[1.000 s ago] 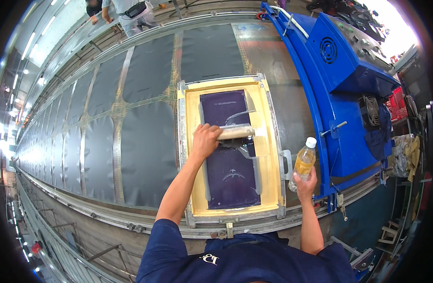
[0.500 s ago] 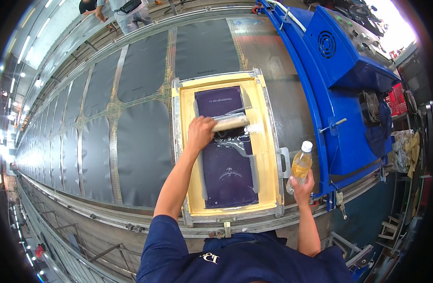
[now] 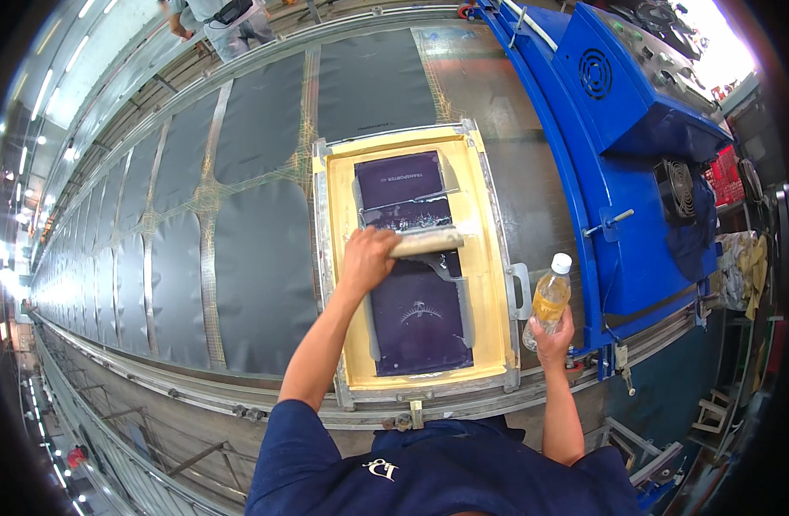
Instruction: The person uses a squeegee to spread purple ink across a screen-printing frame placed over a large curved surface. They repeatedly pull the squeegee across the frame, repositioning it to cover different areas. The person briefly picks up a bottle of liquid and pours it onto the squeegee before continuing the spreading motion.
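Note:
My left hand point(image 3: 371, 258) grips one end of a squeegee point(image 3: 429, 242), a pale bar lying crosswise over the screen printing frame point(image 3: 495, 258). Inside the frame's yellow border is a dark purple mesh window point(image 3: 419, 322) with light lettering at its top and a crest-like motif lower down. Grey, wet-looking ink point(image 3: 405, 215) streaks the mesh just beyond the squeegee. To the right of the frame, my right hand point(image 3: 553, 339) is wrapped round a clear plastic bottle point(image 3: 550, 297) with a white cap and yellowish contents, held upright and slightly tilted.
Dark grey sheets point(image 3: 250, 271) lie in rows along a long table stretching left. A blue machine point(image 3: 622, 172) with a fan grille stands at the right. A metal rail point(image 3: 360, 418) runs along the table's near edge. Another person point(image 3: 236, 26) stands beyond the far edge.
My left hand has drawn the squeegee a short way toward me, leaving wet streaks on the mesh behind it. My right hand and bottle have barely moved. The other person's arm has shifted.

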Motion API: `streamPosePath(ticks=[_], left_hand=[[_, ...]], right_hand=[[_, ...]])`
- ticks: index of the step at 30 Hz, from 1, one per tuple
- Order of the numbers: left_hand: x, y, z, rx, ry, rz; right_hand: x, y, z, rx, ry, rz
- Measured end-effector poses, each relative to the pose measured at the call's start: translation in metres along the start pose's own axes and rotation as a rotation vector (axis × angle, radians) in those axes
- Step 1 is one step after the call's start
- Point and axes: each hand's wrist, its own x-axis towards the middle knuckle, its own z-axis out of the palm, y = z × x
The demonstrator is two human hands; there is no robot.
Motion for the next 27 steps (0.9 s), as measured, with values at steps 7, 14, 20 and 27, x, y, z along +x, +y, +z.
streamPosePath(ticks=[7, 14, 20, 27], left_hand=[[-0.057, 0.056, -0.01, 0.068, -0.08, 0.009], [-0.022, 0.021, 0.001, 0.124, -0.008, 0.002], [-0.006, 0.011, 0.005, 0.124, 0.095, -0.026], [-0.024, 0.018, 0.004, 0.066, -0.163, -0.05]], right_hand=[[0.0, 0.002, 0.006, -0.064, -0.025, -0.008], [-0.001, -0.002, 0.003, -0.083, -0.011, -0.011], [-0.001, 0.001, -0.003, -0.101, 0.014, -0.008], [-0.002, 0.0, -0.004, -0.077, 0.015, -0.018]])
